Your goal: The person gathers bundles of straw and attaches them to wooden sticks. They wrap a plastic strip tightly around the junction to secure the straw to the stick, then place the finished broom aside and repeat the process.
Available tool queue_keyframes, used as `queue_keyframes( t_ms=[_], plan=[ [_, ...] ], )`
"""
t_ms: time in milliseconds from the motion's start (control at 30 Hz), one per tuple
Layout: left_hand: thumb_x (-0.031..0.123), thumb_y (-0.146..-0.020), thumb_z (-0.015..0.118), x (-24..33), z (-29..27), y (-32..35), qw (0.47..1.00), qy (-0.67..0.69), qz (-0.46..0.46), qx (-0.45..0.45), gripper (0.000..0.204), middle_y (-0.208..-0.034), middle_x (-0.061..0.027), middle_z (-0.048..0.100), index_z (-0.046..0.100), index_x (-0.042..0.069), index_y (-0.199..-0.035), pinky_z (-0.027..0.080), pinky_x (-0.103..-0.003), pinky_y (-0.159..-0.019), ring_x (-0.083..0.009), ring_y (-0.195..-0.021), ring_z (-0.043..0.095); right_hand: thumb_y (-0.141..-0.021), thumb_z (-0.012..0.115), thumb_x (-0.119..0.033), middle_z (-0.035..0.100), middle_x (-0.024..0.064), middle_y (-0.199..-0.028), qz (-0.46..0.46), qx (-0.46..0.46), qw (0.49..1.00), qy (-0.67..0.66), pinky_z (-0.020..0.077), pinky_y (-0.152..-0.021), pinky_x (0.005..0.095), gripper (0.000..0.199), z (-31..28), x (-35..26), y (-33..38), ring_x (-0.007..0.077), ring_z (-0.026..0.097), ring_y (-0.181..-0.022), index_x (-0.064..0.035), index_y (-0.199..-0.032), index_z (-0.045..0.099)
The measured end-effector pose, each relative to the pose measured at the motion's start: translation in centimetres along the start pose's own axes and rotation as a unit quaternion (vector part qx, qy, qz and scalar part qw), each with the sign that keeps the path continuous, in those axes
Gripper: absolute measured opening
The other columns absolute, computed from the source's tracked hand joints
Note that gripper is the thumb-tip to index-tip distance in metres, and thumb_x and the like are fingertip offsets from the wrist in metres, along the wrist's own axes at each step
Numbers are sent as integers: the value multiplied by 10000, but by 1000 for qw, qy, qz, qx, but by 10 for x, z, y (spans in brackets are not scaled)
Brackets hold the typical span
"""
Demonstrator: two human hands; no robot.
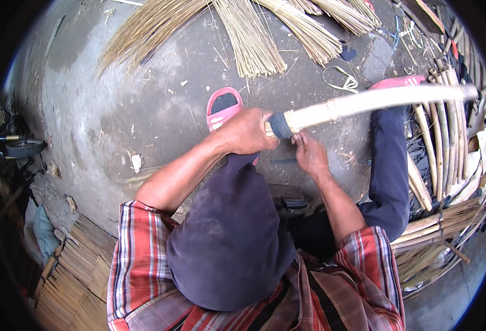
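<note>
Remotely, I'm seeing the left hand [249, 132] clamping the long, pale, bamboo-like stick [359, 105] by its end, its axis running rightward; the right hand [312, 154] is curling beside it, grip unclear.

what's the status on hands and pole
Left hand gripping pale pole. Right hand curled beside dark band, grip unclear. Pole overlapping right pink sandal in view.

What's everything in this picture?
Pole: one, pale, upper right
Band: one, dark, around the pole
Straw bundles: several, tan, top
Sticks: many, tan, right
Stalks: many, brown, lower left
Round thing: one, dark, far left
Bag or cloth: one, pale blue, left
Floor: one, grey, throughout
Sandals: two, pink, upper half
Shirt: one, red plaid, bottom
Trousers: one, dark, centre and right
Left hand: one, bare, gripping the pole
Right hand: one, bare, by band
</note>
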State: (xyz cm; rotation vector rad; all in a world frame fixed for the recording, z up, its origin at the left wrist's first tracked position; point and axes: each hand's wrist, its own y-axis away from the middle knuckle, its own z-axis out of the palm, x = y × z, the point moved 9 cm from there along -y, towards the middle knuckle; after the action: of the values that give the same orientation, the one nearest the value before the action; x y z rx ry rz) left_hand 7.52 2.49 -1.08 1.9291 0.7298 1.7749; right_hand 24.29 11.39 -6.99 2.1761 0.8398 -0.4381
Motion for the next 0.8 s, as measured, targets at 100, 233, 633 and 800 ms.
queue_keyframes(
  t_ms=[100, 233, 633, 800],
  plan=[
    [244, -797, 830, 10, 25, 4, 989, 1, 28, -145, 317, -752, -58, 705, 722, 11, -984, 524, -353, -639, -153, -663, 646, -990, 610, -114, 728, 161, -945, -103, 37, 993, -39, 562, -762, 497, 50, -20, -30, -23, 390, 713, -902, -76, -1006, 638],
    [452, -814, 892, 2, 35, 12, 956, 73, -77, -275, 432, -667, -14, 623, 708, 62, -848, 445, -317, -539, -123, -578, 577, -925, 699, -137, 660, 83, -841, -341, 82, 936, -21, 494, -725, 453, 100, -48, -87, -20, 312, 667, -806, -123, -1001, 635],
    [524, -845, 881, 8, 30, -10, 975, 82, -33, -203, 537, -760, -25, 650, 703, 42, -1002, 511, -338, -637, -137, -676, 624, -923, 706, -115, 702, 130, -1090, -323, 152, 934, -16, 519, -871, 496, 160, -53, -78, -32, 361, 665, -1033, -95, -1078, 674],
    [526, -835, 863, 4, -6, -22, 995, -92, 34, 4, 647, -914, -180, 752, 697, -22, -1136, 557, -451, -802, -328, -860, 733, -998, 632, -209, 747, 209, -1140, -62, -76, 987, 127, 550, -940, 533, 219, -55, -75, -42, 455, 698, -1085, -72, -1157, 696]
  ],
)
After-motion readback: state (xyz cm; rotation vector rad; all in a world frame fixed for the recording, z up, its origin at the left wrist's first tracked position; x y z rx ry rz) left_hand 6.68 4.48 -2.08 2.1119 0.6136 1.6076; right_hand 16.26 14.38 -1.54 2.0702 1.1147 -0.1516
